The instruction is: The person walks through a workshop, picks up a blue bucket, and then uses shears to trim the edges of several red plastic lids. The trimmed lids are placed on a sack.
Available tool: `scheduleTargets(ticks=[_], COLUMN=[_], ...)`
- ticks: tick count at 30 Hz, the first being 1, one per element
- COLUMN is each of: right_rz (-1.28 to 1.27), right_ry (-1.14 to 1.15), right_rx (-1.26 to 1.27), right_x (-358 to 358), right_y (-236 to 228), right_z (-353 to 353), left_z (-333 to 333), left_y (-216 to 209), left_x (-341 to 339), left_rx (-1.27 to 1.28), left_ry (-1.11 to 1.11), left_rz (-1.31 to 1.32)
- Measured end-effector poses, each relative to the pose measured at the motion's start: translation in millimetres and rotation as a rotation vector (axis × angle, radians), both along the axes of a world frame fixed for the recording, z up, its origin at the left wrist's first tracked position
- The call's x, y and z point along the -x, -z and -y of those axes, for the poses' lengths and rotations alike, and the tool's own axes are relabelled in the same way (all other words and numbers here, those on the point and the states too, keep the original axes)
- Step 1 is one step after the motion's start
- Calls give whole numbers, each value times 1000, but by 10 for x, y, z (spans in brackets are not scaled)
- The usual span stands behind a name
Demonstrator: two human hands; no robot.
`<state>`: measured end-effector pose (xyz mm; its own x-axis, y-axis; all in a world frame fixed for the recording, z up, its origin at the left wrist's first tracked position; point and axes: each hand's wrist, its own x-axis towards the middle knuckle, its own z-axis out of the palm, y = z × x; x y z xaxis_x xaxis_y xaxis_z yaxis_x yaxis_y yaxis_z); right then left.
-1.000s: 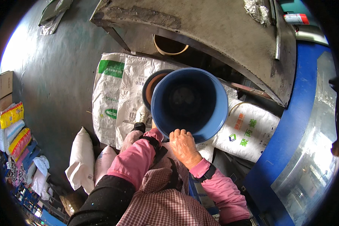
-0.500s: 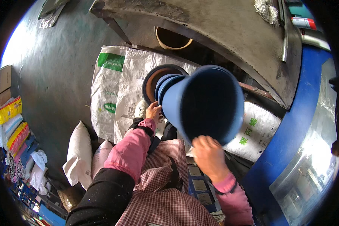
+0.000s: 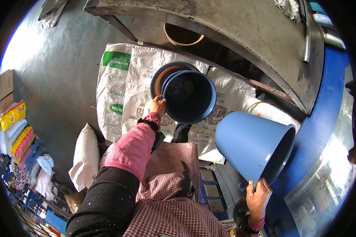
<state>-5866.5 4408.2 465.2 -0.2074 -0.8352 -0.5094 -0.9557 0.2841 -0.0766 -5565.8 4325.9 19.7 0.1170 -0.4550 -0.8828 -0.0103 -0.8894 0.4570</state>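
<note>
My right hand [image 3: 259, 197] grips the rim of a blue plastic bucket [image 3: 245, 142]. That bucket lies tilted in the air, its mouth facing right and down. My left hand [image 3: 157, 106] is closed at the left rim of a stack of nested blue buckets [image 3: 190, 98], whose mouth points up toward me. Behind the stack shows a dark-rimmed bucket with an orange-brown inside [image 3: 158, 82]. My left fingertips are partly hidden by the rim.
White printed woven sacks [image 3: 116, 91] cover the floor under the stack. A grey metal table [image 3: 233, 23] stands ahead, with a pale-rimmed container [image 3: 184, 42] beneath it. Blue machinery [image 3: 326, 106] flanks the right. A filled white sack [image 3: 86, 158] stands at left.
My right hand has pulled one blue bucket out of the stack, moving it right and toward me. The remaining nested buckets, held by my left hand, now show their open mouth.
</note>
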Motion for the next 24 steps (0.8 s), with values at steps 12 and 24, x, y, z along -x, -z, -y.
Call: scheduleTargets(ticks=[12, 24], right_rz=[50, -18], right_ry=[48, 67], right_rx=[-34, -63], right_x=[111, 325], right_y=[196, 334], right_z=[-133, -295], left_z=[-7, 28], left_y=[117, -1245], left_x=[-45, -244], left_rx=[138, 327], left_ry=[162, 49], left_rz=[174, 77])
